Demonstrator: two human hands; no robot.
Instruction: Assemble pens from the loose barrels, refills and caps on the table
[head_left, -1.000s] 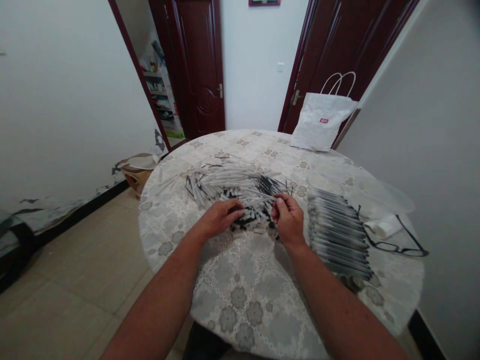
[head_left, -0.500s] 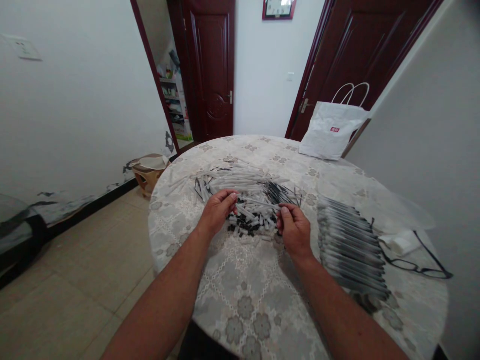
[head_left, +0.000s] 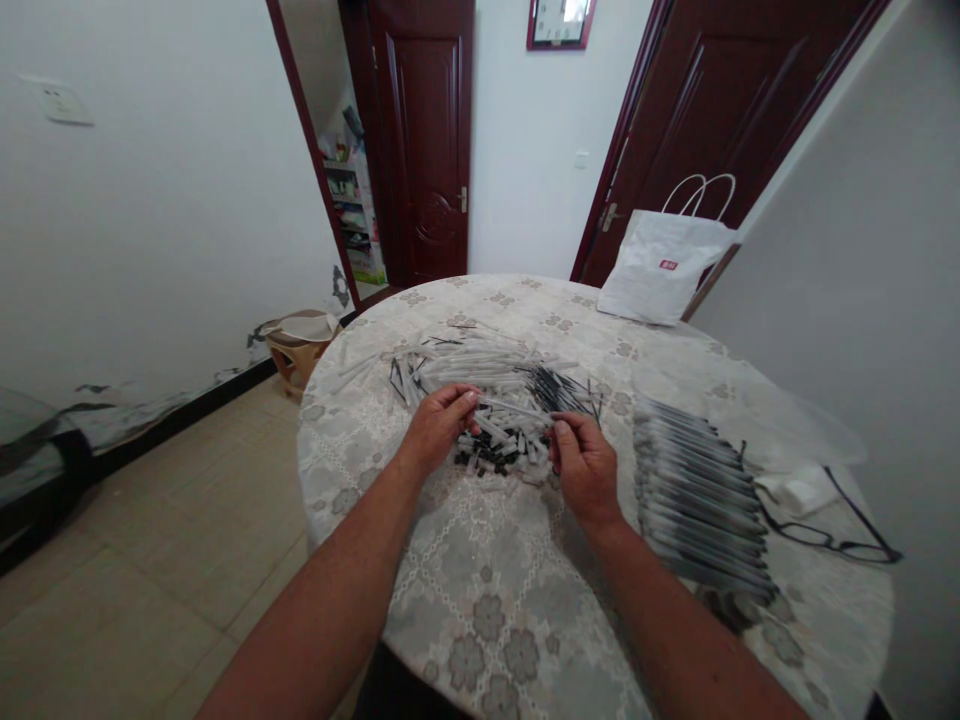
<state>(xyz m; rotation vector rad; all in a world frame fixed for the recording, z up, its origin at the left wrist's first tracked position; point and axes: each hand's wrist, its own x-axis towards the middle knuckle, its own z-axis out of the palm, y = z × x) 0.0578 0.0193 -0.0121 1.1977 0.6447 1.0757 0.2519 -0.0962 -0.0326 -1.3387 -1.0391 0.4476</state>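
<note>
A thin whitish pen [head_left: 516, 406] spans the gap between my hands, roughly level. My left hand [head_left: 442, 428] pinches its left end between thumb and fingers. At the other end, my right hand [head_left: 586, 465] grips it with thumb and forefinger. Beneath it lies a heap of small black and clear pen caps [head_left: 501, 448], partly covered by my hands. Just beyond, clear pen barrels [head_left: 476, 356] lie in a loose pile, with dark thin refills [head_left: 553, 386] bunched at its right. Whether a refill is inside the held pen is too small to tell.
A row of dark-tipped pens [head_left: 701, 490] lies right of my right forearm. Eyeglasses [head_left: 829, 540] and a white crumpled item [head_left: 802, 488] rest by the right edge of the round table [head_left: 487, 560]. A white paper bag [head_left: 664, 265] stands at the back right.
Both hands keep their hold on the pen. My right hand has shifted slightly left, bringing the hands a little closer together. The view has tilted slightly.
</note>
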